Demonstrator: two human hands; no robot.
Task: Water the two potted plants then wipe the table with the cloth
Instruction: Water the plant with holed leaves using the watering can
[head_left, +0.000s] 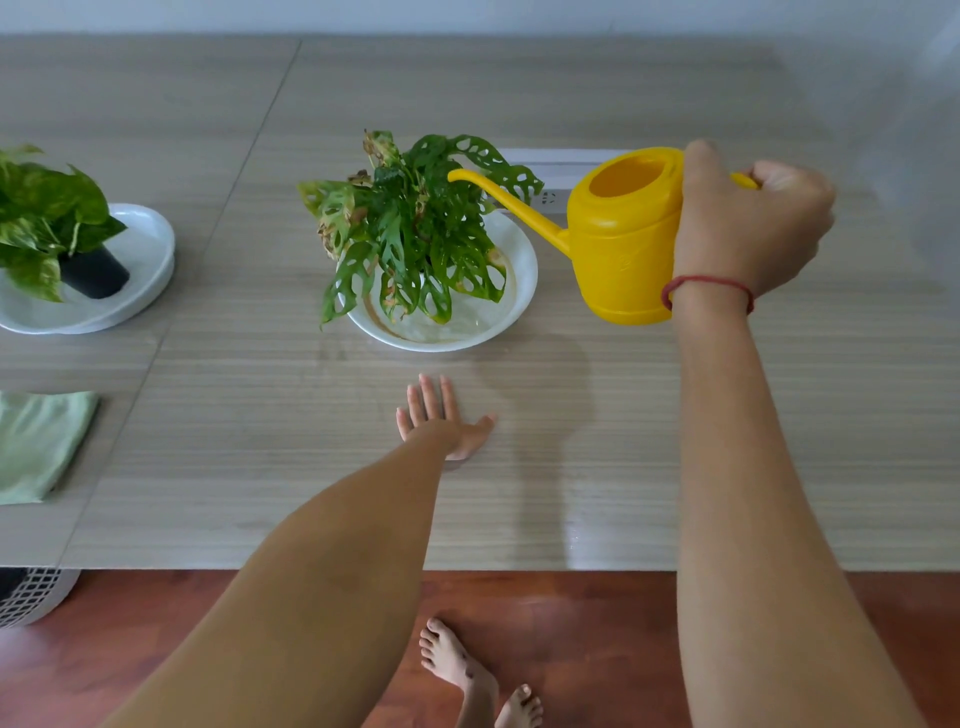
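My right hand (748, 218) grips the handle of a yellow watering can (621, 244), held above the table with its long spout (498, 195) reaching over the holed-leaf plant (410, 228). That plant stands in a white dish (498, 317) at the table's middle. My left hand (441, 421) rests flat on the table just in front of the dish, fingers straight. A second plant (41, 213) with broad green leaves sits in a black pot (96, 273) on a white plate (148, 254) at the far left. A folded green cloth (39, 447) lies at the left edge.
The wooden table (571, 467) has a seam running diagonally on its left part and a white power strip (550, 171) behind the can. Below the front edge are red-brown floor, my bare feet (478, 675) and a white mesh basket (31, 595).
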